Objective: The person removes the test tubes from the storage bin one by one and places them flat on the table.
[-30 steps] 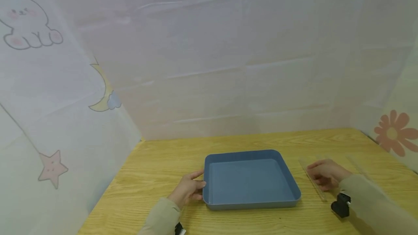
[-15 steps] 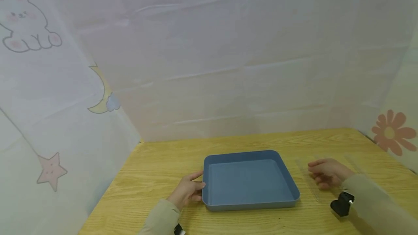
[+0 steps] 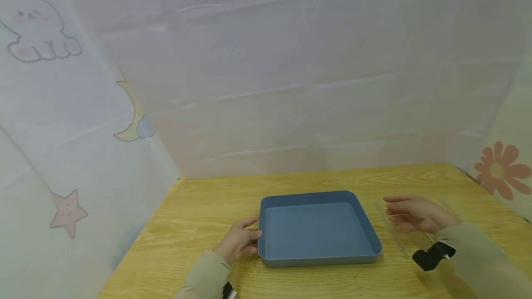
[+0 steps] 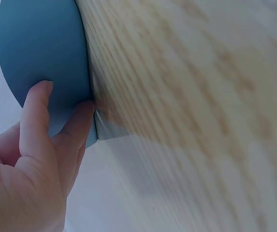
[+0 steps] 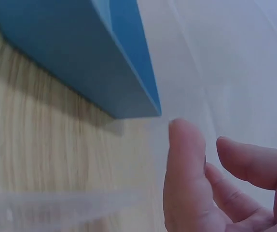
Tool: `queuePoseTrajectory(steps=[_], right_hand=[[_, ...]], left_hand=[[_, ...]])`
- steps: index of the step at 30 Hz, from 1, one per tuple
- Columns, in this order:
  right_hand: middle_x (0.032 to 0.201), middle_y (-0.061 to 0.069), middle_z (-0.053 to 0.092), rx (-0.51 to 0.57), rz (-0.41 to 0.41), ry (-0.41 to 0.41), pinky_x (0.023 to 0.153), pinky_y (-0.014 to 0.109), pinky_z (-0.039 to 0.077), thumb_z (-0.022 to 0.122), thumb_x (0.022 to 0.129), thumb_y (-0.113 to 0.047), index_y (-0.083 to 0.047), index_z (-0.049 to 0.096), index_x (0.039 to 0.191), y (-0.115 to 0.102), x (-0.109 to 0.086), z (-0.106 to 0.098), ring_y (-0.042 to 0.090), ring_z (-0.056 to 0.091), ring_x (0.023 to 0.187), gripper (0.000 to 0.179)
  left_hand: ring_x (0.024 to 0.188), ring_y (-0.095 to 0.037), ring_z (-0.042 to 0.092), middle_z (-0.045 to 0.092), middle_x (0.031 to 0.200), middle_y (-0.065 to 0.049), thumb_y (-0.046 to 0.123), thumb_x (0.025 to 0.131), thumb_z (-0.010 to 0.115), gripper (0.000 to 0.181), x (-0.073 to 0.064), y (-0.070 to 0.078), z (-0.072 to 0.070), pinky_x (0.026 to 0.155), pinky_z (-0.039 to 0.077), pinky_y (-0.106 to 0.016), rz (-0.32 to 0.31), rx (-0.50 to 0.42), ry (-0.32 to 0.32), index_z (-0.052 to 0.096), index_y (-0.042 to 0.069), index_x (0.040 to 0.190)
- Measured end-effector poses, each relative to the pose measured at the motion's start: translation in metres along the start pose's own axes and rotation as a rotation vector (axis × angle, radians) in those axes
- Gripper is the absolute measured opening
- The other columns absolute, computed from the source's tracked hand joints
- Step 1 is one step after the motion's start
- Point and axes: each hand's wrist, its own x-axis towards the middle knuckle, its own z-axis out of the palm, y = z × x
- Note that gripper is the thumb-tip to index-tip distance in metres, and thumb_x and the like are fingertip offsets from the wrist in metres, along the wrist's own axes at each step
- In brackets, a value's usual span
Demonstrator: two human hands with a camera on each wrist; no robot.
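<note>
A blue-grey rectangular tray (image 3: 316, 260) lies on the wooden table. At its left end, my left hand (image 3: 238, 239) touches the outer wall. The left wrist view shows my fingertips (image 4: 43, 87) against that wall, one low by the table. To the tray's right is a clear plastic thing (image 3: 392, 232) with a long narrow edge; its full shape is hard to see. My right hand (image 3: 415, 213) hovers around it, fingers loosely bent and holding nothing. In the right wrist view, the clear plastic (image 5: 56, 208) lies beside the tray (image 5: 80, 53), apart from my fingers.
Wood-grain table (image 3: 208, 202) surrounds the tray. A pale printed sheet (image 3: 257, 105) hangs behind and at both sides of it. A faint clear edge (image 3: 450, 206) shows behind my right forearm. Black wrist mounts (image 3: 434, 255) sit by the sleeves.
My right hand has come off the clear plastic edge, rising and opening its fingers; that edge sits slightly further left. My left hand and the tray have stayed in place.
</note>
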Motion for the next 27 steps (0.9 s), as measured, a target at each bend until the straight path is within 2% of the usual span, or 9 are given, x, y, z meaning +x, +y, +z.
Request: queuePoseTrajectory(steps=[4,10,17,22,27], right_hand=[[0.101,-0.005,0.062,0.054,-0.021,-0.030,0.083,0.039,0.054,0.053,0.101,-0.011,0.010,0.034,0.145,-0.003,0.003,0.008,0.015,0.064,0.091,0.053],[0.102,0.001,0.063,0.158,-0.017,-0.051,0.083,0.038,0.054,0.057,0.099,-0.010,-0.001,0.043,0.143,-0.008,0.010,0.024,0.016,0.064,0.088,0.047],[0.110,0.004,0.059,0.141,-0.016,-0.069,0.084,0.039,0.053,0.057,0.099,-0.013,0.005,0.020,0.151,-0.015,0.018,0.044,0.017,0.062,0.092,0.067],[0.109,0.004,0.060,0.167,-0.012,-0.073,0.083,0.040,0.054,0.057,0.099,-0.014,0.003,0.021,0.152,-0.017,0.025,0.058,0.018,0.062,0.092,0.066],[0.122,0.009,0.054,0.145,-0.014,-0.070,0.085,0.042,0.053,0.057,0.100,-0.015,0.004,0.018,0.152,-0.019,0.033,0.072,0.019,0.061,0.096,0.068]], left_hand=[[0.066,-0.012,0.063,0.067,0.107,-0.022,-0.006,0.095,0.055,0.056,0.000,0.000,0.000,0.046,0.047,-0.017,0.003,-0.002,-0.002,0.035,-0.006,0.147],[0.068,-0.013,0.064,0.067,0.107,-0.021,-0.006,0.095,0.054,0.055,0.001,0.000,0.000,0.046,0.047,-0.018,-0.014,-0.013,0.013,0.036,-0.005,0.147],[0.071,-0.016,0.067,0.066,0.110,-0.023,-0.008,0.095,0.054,0.055,0.001,0.000,0.002,0.047,0.049,-0.019,-0.022,-0.030,0.025,0.037,-0.004,0.147],[0.073,-0.017,0.067,0.066,0.111,-0.023,-0.008,0.094,0.054,0.055,0.002,0.000,0.002,0.048,0.049,-0.020,-0.024,-0.030,0.037,0.038,-0.003,0.146],[0.075,-0.019,0.067,0.066,0.112,-0.022,-0.008,0.094,0.055,0.055,0.003,-0.001,0.003,0.048,0.049,-0.021,-0.022,-0.025,0.043,0.040,-0.001,0.146]])
